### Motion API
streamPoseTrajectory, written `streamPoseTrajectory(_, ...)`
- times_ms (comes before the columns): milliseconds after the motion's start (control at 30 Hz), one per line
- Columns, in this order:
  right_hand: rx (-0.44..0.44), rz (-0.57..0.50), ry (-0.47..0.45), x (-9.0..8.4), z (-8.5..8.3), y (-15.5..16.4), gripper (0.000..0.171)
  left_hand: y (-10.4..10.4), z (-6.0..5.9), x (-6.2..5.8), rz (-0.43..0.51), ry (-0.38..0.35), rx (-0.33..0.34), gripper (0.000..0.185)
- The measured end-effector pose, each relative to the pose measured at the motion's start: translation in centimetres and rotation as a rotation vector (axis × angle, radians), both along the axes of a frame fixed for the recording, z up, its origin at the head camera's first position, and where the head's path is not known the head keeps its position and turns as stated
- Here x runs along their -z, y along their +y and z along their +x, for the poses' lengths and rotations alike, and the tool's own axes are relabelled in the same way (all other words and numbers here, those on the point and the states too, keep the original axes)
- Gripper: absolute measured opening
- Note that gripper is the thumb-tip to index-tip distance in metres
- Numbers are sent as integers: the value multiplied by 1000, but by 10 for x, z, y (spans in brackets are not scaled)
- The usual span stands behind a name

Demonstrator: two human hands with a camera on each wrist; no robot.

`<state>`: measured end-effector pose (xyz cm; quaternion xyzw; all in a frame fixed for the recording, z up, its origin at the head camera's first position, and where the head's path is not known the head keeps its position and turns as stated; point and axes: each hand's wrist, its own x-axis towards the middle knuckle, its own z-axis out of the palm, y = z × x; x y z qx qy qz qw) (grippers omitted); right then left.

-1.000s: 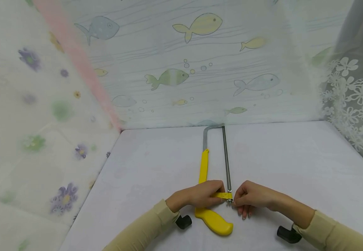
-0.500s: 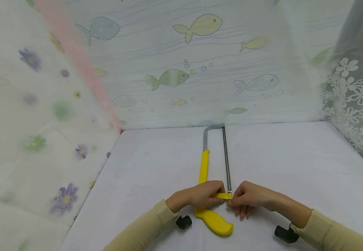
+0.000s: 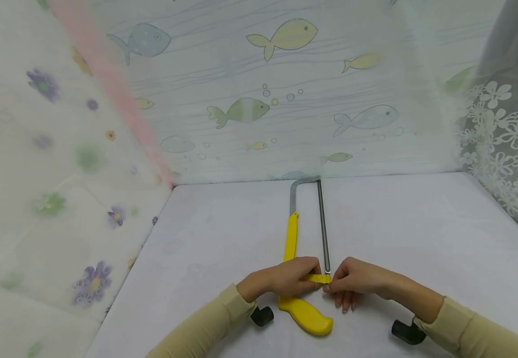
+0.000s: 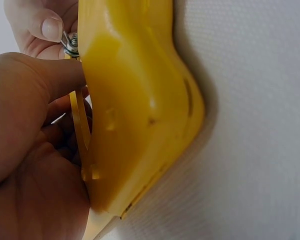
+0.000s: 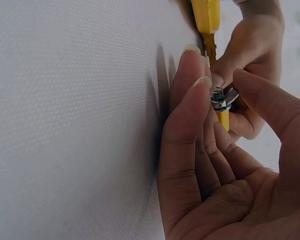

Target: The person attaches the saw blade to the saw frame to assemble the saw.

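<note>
A white table (image 3: 420, 233) takes up the room in front of the person, and a yellow hacksaw (image 3: 291, 238) lies flat on it, blade (image 3: 323, 228) to the right, grip nearest them. The left hand (image 3: 281, 278) wraps around the frame just above the grip, pinning it down. The right hand (image 3: 359, 281) pinches the small wing nut (image 5: 219, 97) at the blade's near end between thumb and fingertip. It looks like a blade-tension adjustment; the next turn needs a firm twist while the frame is held steady.
</note>
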<state>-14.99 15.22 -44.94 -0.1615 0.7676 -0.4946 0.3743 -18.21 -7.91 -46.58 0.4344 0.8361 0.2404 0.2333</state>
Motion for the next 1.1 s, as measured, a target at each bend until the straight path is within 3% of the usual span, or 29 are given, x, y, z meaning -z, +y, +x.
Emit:
streamPoseTrajectory(733, 7, -40, -4, 8, -1, 11, 19, 0, -1, 1, 13, 1, 4, 11)
streamPoseTrajectory(1100, -31, -75, -29, 7, -1, 7, 19, 0, 0, 0, 10, -6, 2, 11)
